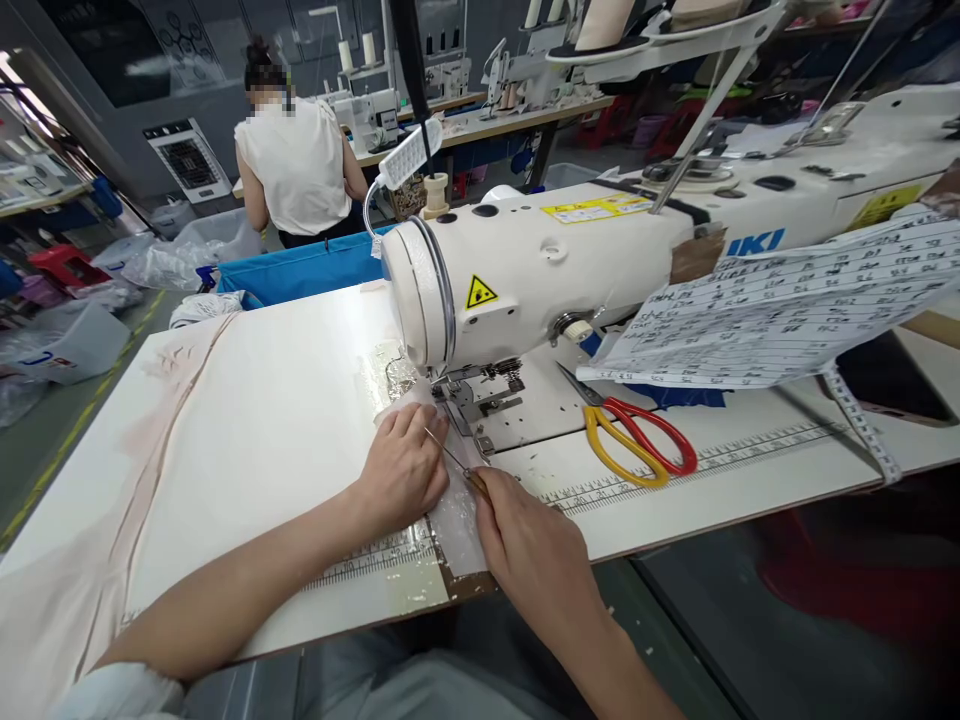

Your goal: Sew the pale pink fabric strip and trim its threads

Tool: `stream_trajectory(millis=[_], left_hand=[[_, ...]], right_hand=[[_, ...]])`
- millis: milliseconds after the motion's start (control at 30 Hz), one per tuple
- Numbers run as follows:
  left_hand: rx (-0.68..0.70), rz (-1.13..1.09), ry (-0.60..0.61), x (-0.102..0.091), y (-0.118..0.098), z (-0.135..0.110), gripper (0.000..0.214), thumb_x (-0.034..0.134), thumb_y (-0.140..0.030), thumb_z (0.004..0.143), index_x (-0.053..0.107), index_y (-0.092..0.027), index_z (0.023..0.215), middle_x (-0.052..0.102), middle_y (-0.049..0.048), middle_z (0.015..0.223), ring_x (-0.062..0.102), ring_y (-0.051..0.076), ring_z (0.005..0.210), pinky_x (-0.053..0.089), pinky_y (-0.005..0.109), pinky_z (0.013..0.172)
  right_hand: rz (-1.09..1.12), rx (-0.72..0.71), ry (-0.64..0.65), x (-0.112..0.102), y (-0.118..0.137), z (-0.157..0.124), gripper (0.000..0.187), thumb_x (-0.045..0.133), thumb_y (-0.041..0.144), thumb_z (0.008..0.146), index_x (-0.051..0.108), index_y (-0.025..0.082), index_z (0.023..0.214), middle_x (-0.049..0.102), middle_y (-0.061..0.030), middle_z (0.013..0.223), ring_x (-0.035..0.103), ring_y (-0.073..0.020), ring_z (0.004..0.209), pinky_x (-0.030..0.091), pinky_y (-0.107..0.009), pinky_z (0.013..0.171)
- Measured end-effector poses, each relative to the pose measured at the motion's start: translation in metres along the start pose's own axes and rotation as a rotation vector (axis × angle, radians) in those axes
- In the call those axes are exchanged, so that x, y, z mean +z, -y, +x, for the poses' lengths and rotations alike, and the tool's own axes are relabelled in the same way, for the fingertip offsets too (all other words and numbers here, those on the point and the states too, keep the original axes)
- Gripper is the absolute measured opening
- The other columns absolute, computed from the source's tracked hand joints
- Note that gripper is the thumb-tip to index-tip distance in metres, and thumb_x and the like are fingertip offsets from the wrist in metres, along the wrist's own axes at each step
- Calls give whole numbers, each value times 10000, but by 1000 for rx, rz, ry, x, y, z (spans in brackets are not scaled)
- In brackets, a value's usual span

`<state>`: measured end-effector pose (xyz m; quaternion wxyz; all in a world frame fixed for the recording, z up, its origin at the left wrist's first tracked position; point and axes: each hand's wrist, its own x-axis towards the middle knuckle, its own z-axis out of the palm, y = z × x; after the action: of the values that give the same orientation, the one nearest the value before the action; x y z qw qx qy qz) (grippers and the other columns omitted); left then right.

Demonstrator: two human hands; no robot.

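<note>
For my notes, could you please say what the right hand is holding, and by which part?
The right hand holds a thin pointed tool by its handle.

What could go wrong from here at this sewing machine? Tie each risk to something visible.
The thin pointed tool in the right hand has its tip by the left hand; a slip might prick it. That hand is close to the working end of the sewing machine, so an accidental start could injure it. The tip might also snag the pale fabric.
</note>
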<state>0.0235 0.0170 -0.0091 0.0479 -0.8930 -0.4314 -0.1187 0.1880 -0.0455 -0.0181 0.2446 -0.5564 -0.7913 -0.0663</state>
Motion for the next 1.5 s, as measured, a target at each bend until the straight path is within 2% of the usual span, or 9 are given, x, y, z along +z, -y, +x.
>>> stream_trajectory(millis=[133,367,567,667,800,1000,1267,1500], left_hand=[[-29,35,17,1,7,3,414,441,-220,921,517,-59,1295,565,167,1190,511,296,1097,438,464,941],[4,127,3,2,17,3,399,436,-94,915,515,-96,1306,567,142,1298,469,288,1243,395,436,1002],[57,18,3,-2,-2,-2,400,421,-262,940,559,-79,1268,566,160,1314,490,295,1228,399,441,1011],[80,34,6,-1,-5,-2,432,400,-278,946,545,-48,1281,546,174,1341,475,304,1248,373,445,1034],[83,69,45,-1,-3,-2,446,422,-257,929,519,-43,1309,527,185,1364,454,317,1272,358,463,1037],[73,48,31,-1,-7,-4,469,345,-350,977,529,-59,1296,546,192,1335,452,307,1267,364,467,1022],[107,80,82,-5,-8,-5,445,418,-246,918,520,-30,1293,531,193,1348,441,314,1262,364,436,1000],[96,40,51,-3,-9,-7,458,328,-306,974,514,-38,1296,533,197,1335,446,304,1258,345,438,1015]], right_hand=[[36,29,-7,0,2,1,201,364,115,929,546,172,995,703,-19,738,670,-160,574,392,-239,480],[125,47,-15,-6,5,-11,204,339,142,934,534,186,975,709,-15,719,646,-155,506,394,-241,440],[136,31,-29,-10,5,-13,221,315,154,944,534,192,949,699,-13,682,635,-157,481,383,-244,413],[119,35,-31,-12,-1,-13,238,307,178,959,545,193,959,699,-9,672,631,-157,470,384,-241,413],[134,128,-23,-14,-19,-19,239,336,257,980,565,192,985,692,-11,651,623,-161,446,380,-231,396],[350,292,89,-11,-43,-27,188,415,323,971,565,222,1024,725,-25,735,657,-180,525,440,-230,434],[388,392,41,-5,-39,-31,232,432,382,962,600,228,1006,719,-41,739,668,-203,594,454,-245,469],[380,452,34,-2,-36,-33,285,422,430,957,614,225,1007,723,-45,768,676,-210,649,447,-240,476]])
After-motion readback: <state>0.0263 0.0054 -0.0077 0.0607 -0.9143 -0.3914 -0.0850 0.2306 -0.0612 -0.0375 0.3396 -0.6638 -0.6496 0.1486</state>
